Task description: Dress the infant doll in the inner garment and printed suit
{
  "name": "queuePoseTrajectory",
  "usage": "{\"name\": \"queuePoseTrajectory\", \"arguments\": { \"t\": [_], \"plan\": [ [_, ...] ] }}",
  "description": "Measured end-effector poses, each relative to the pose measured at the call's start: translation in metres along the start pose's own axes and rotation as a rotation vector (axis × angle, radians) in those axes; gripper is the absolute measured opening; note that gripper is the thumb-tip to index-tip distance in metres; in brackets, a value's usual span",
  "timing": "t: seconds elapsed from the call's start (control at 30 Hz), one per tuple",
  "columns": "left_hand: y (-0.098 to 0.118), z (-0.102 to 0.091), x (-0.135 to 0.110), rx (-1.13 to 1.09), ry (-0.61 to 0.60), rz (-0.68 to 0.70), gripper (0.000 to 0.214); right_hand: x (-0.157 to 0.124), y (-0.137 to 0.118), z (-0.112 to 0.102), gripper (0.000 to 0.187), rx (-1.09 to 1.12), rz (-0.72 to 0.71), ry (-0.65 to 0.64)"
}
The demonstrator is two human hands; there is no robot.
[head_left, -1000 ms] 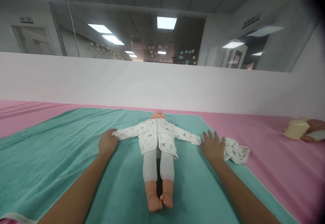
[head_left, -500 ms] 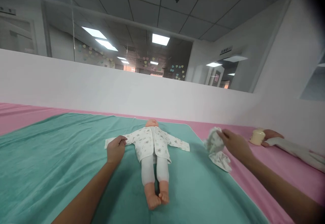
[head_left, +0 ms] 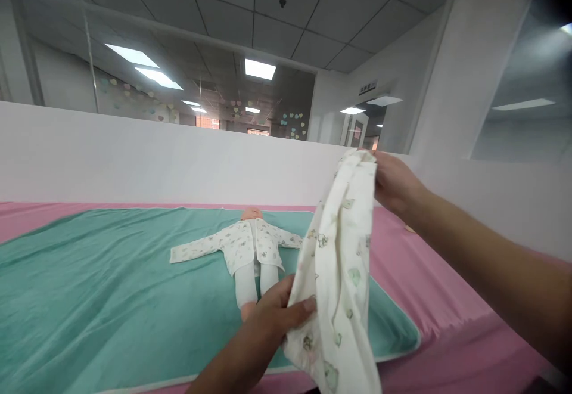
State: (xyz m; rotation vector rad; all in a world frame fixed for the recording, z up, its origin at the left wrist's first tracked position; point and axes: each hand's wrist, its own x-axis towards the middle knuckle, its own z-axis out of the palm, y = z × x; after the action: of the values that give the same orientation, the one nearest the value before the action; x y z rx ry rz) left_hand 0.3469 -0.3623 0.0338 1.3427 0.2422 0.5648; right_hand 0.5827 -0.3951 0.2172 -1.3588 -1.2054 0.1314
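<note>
Now, right hand (head_left: 395,185): It is closed on the top end of the cloth (head_left: 342,263). I hold that end up high, over the right side of the pink sheet (head_left: 429,281).
Left hand (head_left: 279,316): It is closed too. My thumb and fingers pinch the left edge of the cloth, low down, over the near edge of the green mat (head_left: 89,298).
Cloth: It is white with little green and brown pictures on it. It hangs in the air between my two hands, soft and folded. It is above the near right corner of the green mat. Its bottom end drops out of view, so I cannot tell if it touches anything.
Doll (head_left: 250,242): It lies on its back in the middle of the green mat, with its head by the far edge. Its arms go out to both sides. It wears a white top with little pictures and white trousers. My left hand hides its feet, and the cloth hides the end of one sleeve.
Green mat: It lies flat on the pink sheet and has a thin white rim.
Pink sheet: It shows along the far edge and the right side of the green mat.
White wall (head_left: 134,155): It stands right behind the far edge of the pink sheet.
</note>
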Motion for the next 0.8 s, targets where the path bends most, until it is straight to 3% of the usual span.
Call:
{"name": "queuePoseTrajectory", "arguments": {
  "t": [0.13,0.23,0.27,0.37,0.43,0.5,0.57,0.7,0.8],
  "plan": [
    [0.007,-0.005,-0.036,-0.296,-0.041,-0.002,0.060,-0.014,0.062,-0.005,0.028,0.056,0.252,0.035],
    [0.013,-0.008,-0.052,-0.346,0.031,0.013,0.071,-0.049,0.089,0.000,0.030,-0.078,0.265,0.065],
    [0.014,-0.008,-0.055,-0.346,0.070,0.024,0.074,-0.066,0.088,0.005,0.029,-0.124,0.251,-0.012],
    [0.010,-0.006,-0.052,-0.352,0.142,0.038,0.076,-0.123,0.066,0.025,0.038,-0.031,0.292,-0.687],
    [0.006,-0.001,-0.046,-0.356,0.116,0.024,0.076,-0.155,0.043,0.041,0.044,0.019,0.235,-0.882],
    [0.004,0.005,-0.044,-0.330,0.090,0.025,0.075,-0.174,0.024,0.054,0.052,0.034,0.292,-0.904],
    [0.005,0.009,-0.046,-0.237,0.127,0.034,0.071,-0.182,0.014,0.062,0.043,-0.007,0.292,-0.835],
    [0.014,0.009,-0.062,0.113,0.339,0.038,0.038,-0.178,0.014,0.061,0.020,-0.079,0.215,-0.876],
    [0.019,0.003,-0.075,0.359,0.477,0.087,0.024,-0.175,0.015,0.059,0.020,-0.113,0.200,-0.900]
  ]
}}
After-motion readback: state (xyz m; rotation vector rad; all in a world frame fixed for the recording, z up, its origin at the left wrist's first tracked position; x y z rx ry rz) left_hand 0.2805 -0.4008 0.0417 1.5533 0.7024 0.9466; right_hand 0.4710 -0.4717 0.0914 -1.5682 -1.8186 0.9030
